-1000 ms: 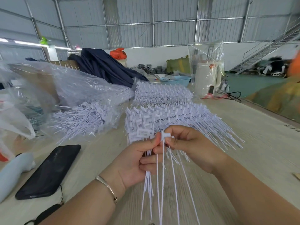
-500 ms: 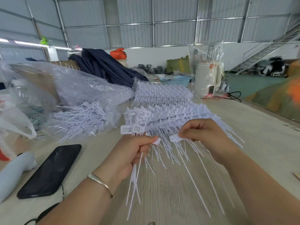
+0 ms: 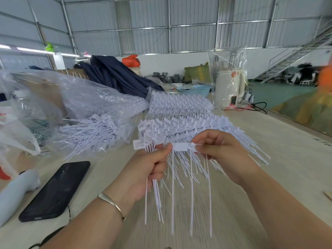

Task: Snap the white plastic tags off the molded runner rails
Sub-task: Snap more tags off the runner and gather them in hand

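Gripping a bundle of loose tags (image 3: 156,191) in a curled fist, the left hand (image 3: 145,169) sits just above the wooden table (image 3: 291,159), the thin white tails hanging down past the wrist with its bracelet (image 3: 112,203). Right beside it, the right hand (image 3: 222,153) pinches a single tag (image 3: 182,146) by its flat head between thumb and fingertips, fingers clamped on it, the head almost touching the left thumb. Several tails dangle below that hand, blurred. Behind both hands lies the stack of runner rails (image 3: 183,126) still bristling with tags, and a 2nd stack (image 3: 179,105) sits farther back. Off to the left, a clear bag (image 3: 86,97) holds a heap of tags (image 3: 89,133). A black phone (image 3: 55,191) lies flat near the left forearm.
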`<act>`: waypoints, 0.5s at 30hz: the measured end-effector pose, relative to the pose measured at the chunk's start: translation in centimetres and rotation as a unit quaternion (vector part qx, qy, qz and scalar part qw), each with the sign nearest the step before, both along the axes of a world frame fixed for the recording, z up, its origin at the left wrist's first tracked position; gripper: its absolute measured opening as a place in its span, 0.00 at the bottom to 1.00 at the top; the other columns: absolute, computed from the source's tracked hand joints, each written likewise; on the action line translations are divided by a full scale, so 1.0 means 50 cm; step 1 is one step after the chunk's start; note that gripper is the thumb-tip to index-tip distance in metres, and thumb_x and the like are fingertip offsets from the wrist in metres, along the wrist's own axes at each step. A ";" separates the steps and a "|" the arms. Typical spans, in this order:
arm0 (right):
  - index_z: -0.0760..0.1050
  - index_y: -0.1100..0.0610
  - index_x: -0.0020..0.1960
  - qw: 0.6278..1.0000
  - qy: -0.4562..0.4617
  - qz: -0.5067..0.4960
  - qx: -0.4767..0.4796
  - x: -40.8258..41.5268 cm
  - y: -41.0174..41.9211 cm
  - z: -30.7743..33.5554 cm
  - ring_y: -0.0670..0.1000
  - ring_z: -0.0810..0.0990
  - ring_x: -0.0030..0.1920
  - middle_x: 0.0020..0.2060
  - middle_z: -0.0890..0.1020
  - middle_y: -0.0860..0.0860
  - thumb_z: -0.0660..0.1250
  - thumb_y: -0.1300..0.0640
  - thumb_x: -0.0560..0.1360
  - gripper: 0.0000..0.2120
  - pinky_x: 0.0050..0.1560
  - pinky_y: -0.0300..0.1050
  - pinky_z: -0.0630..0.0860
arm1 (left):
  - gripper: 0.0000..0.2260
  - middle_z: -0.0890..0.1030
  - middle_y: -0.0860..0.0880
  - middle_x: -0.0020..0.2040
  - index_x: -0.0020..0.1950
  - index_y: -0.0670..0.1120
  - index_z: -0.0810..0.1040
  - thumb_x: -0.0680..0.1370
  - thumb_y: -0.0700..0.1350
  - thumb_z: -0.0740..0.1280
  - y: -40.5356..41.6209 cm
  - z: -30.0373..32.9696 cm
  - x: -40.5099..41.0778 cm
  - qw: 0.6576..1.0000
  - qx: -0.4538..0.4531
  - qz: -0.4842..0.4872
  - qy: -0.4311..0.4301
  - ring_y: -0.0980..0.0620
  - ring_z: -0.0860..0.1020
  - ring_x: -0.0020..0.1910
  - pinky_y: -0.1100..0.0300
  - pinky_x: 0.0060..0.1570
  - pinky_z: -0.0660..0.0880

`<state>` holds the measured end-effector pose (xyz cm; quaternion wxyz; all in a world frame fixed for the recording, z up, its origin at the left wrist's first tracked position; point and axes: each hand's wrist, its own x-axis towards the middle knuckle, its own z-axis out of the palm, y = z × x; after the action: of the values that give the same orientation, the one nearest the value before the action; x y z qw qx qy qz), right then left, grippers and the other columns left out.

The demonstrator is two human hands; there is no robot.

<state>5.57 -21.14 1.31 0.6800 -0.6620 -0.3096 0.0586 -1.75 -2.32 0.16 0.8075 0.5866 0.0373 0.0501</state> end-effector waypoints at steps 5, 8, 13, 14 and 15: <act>0.79 0.64 0.46 1.000 0.000 0.008 0.018 -0.003 0.004 -0.001 0.47 0.73 0.28 0.29 0.79 0.51 0.67 0.73 0.71 0.07 0.26 0.37 0.66 | 0.19 0.57 0.54 0.27 0.46 0.43 0.79 0.64 0.55 0.74 -0.018 -0.006 -0.006 0.999 0.038 0.011 -0.003 0.57 0.54 0.22 0.67 0.19 0.52; 0.79 0.63 0.45 1.000 -0.011 0.018 0.002 -0.004 0.008 -0.005 0.48 0.73 0.27 0.30 0.80 0.51 0.69 0.73 0.71 0.08 0.25 0.37 0.65 | 0.16 0.55 0.53 0.28 0.39 0.46 0.73 0.62 0.52 0.76 -0.021 -0.010 -0.005 0.999 0.049 0.013 -0.007 0.56 0.52 0.24 0.65 0.21 0.50; 0.80 0.61 0.46 0.999 -0.008 0.041 0.003 -0.003 0.009 -0.006 0.47 0.74 0.30 0.35 0.83 0.55 0.72 0.65 0.69 0.06 0.28 0.36 0.67 | 0.13 0.57 0.53 0.26 0.32 0.48 0.69 0.69 0.46 0.72 -0.015 -0.010 -0.002 0.999 -0.023 -0.031 -0.010 0.59 0.54 0.20 0.66 0.19 0.49; 0.81 0.60 0.46 0.999 -0.005 0.047 -0.008 -0.005 0.009 -0.006 0.47 0.74 0.30 0.35 0.83 0.56 0.72 0.62 0.69 0.06 0.29 0.36 0.67 | 0.13 0.58 0.54 0.25 0.34 0.47 0.67 0.70 0.45 0.71 -0.014 -0.008 -0.002 0.998 -0.049 -0.050 -0.011 0.60 0.55 0.19 0.66 0.18 0.49; 0.81 0.59 0.45 0.998 -0.005 0.053 -0.024 -0.006 0.010 -0.006 0.47 0.73 0.30 0.35 0.83 0.56 0.72 0.60 0.70 0.05 0.29 0.36 0.67 | 0.12 0.60 0.54 0.24 0.36 0.47 0.66 0.72 0.45 0.69 -0.014 -0.007 -0.003 0.995 -0.075 -0.067 -0.011 0.60 0.55 0.18 0.67 0.18 0.49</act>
<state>5.28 -20.65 0.99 0.6585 -0.6608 -0.3462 0.0992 -1.88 -3.00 -0.19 0.8511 0.5250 -0.0071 -0.0007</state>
